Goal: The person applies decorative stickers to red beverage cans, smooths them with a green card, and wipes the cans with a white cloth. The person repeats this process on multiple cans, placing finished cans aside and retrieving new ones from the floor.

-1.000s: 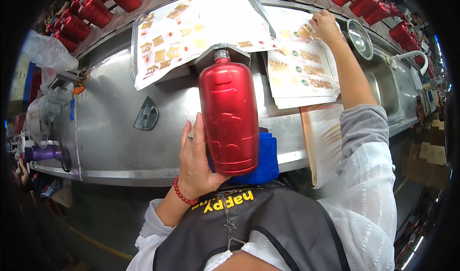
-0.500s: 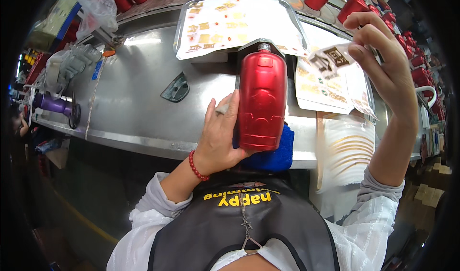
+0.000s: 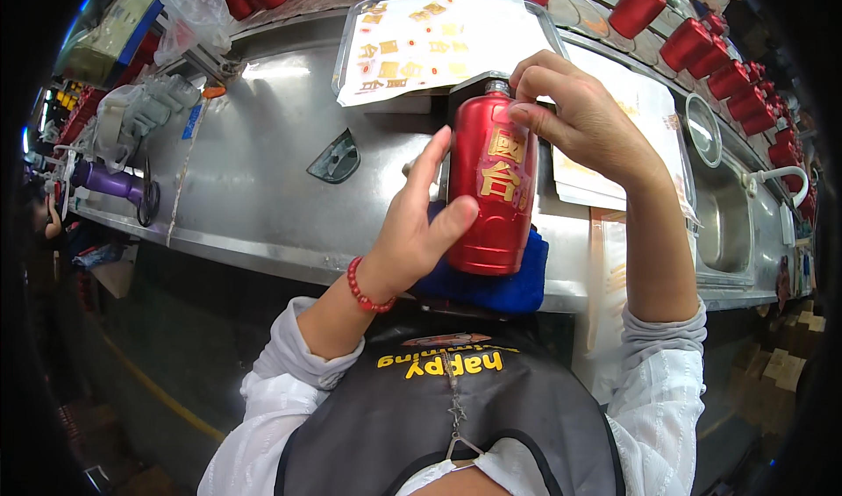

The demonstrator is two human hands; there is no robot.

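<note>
A red metallic bottle (image 3: 487, 246) stands tilted in a dark holder in front of me, its bare neck up. Gold lettering of a thin decal (image 3: 498, 170) lies against its front, slightly right of centre. At the bottle's upper right shoulder, my right hand (image 3: 574, 114) has thumb and fingers closed at the decal's top edge. My left hand (image 3: 412, 224) is at the bottle's lower left, fingers stretched and apart, thumb touching the red surface. A blue cloth (image 3: 517, 290) lies under the bottle's base. The backs of the fingers hide part of the decal's upper edge.
A metal tray (image 3: 344, 62) holding a decal sheet (image 3: 421, 49) lies behind the bottle. More white sheets (image 3: 583, 176) are stacked at right, near a sink (image 3: 728, 237). A dark, curved clear piece (image 3: 336, 158) lies left. Red bottles (image 3: 636, 9) line the conveyor behind.
My right hand has come down and left, bringing the decal from the air onto the bottle's front. My left hand has shifted, its thumb now on the bottle's front.
</note>
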